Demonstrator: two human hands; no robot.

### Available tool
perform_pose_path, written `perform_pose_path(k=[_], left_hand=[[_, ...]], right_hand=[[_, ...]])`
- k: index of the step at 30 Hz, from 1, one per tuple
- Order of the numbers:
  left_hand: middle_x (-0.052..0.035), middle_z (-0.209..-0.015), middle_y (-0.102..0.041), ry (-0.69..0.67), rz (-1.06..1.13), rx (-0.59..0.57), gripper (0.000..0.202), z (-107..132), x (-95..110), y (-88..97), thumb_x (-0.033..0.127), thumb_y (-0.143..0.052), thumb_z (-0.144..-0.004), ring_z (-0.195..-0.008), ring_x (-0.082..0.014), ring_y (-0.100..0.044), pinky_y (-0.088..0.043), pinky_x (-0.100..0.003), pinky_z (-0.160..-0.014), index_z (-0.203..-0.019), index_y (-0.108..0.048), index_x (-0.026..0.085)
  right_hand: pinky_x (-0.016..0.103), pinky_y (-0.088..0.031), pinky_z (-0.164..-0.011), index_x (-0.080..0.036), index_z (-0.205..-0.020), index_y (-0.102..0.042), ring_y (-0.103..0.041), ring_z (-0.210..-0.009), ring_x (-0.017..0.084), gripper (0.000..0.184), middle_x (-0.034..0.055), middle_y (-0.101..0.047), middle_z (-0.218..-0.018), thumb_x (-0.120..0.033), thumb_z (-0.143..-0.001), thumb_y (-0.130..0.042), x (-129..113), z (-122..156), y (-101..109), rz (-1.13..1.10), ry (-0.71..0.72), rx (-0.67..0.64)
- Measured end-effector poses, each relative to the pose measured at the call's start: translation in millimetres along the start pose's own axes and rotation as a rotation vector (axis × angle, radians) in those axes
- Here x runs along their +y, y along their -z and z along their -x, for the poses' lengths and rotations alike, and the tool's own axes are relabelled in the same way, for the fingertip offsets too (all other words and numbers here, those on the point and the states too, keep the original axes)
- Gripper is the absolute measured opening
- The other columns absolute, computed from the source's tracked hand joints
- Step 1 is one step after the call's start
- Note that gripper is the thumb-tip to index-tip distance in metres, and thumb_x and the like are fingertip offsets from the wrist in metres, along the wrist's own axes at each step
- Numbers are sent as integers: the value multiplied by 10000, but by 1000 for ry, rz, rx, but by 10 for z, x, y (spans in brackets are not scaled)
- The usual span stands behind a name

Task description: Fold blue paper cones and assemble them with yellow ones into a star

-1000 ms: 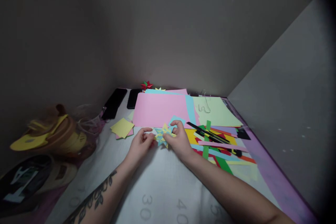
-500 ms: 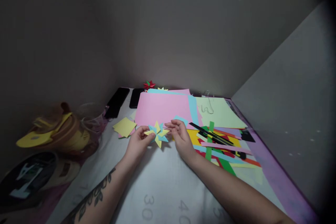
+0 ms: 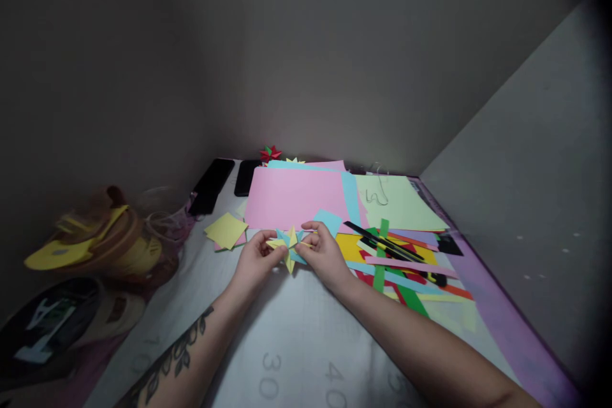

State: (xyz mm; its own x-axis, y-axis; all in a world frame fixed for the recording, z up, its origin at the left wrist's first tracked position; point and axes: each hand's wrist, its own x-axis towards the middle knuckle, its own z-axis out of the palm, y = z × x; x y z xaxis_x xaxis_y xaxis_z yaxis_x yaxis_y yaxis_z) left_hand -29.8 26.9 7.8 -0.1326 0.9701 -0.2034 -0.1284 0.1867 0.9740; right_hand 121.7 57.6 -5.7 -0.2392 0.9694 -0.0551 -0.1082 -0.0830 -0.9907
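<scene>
A folded paper star (image 3: pixel 291 243) with yellow and light-blue points is held above the white table surface (image 3: pixel 287 319). My left hand (image 3: pixel 258 256) pinches its left side, thumb on top. On its right side, my right hand (image 3: pixel 325 255) grips the star too, with thumb and fingers closed on the points. Parts of the star are hidden behind the fingers. Left of my left hand lie small yellow paper squares (image 3: pixel 226 231) with pink ones under them. A light-blue square (image 3: pixel 329 222) lies just beyond my right hand.
Large pink sheets (image 3: pixel 296 194) and pale green sheets (image 3: pixel 399 201) lie at the back, near a red and green paper star (image 3: pixel 271 153). Coloured strips (image 3: pixel 406 280) and a black cutter (image 3: pixel 382 242) are on the right. Two dark phones (image 3: pixel 213 177) and a pot (image 3: pixel 129 236) stand left.
My right hand has moved left and closed on the star's right side. The star has tilted and shifted slightly right in my left hand.
</scene>
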Motion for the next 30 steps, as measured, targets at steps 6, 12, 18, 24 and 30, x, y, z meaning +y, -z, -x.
perform_pose_path(k=[6,12,18,24,30], left_hand=[[37,-634,-616,3,31,6,422,11,33,-28,265,-744,-589,-529,-111,-551,-411,-207,-522,-933,-520,167],[54,-599,-597,-27,-80,-24,409,33,29,-35,232,-706,-595,-490,-109,-528,-385,-192,-459,-937,-489,178],[70,-575,-573,32,-89,-30,488,50,69,-25,262,-708,-623,-457,-100,-523,-396,-191,-455,-1049,-487,171],[56,-581,-591,61,-92,7,515,45,82,-15,272,-726,-604,-431,-102,-521,-386,-193,-438,-1053,-496,169],[15,-680,-634,-98,-126,-7,412,20,5,23,220,-692,-618,-559,-137,-597,-412,-202,-498,-990,-518,189]], right_hand=[[208,-363,-492,-223,-1031,-424,-492,-504,95,393,-88,-527,-626,-252,-703,-639,-32,44,-48,-30,-27,-63],[203,-379,-510,-219,-1000,-436,-502,-529,81,388,-80,-536,-689,-198,-665,-632,-56,34,-74,18,-1,-42],[175,-342,-448,-231,-922,-396,-458,-455,68,373,-117,-486,-605,-186,-644,-640,-49,23,-53,-13,-26,33],[177,-347,-446,-226,-931,-406,-462,-449,69,378,-116,-498,-601,-203,-642,-650,-23,17,-48,-12,-52,20],[199,-374,-495,-224,-912,-407,-499,-497,88,341,-97,-548,-627,-184,-641,-611,-6,21,-116,36,-1,-48]])
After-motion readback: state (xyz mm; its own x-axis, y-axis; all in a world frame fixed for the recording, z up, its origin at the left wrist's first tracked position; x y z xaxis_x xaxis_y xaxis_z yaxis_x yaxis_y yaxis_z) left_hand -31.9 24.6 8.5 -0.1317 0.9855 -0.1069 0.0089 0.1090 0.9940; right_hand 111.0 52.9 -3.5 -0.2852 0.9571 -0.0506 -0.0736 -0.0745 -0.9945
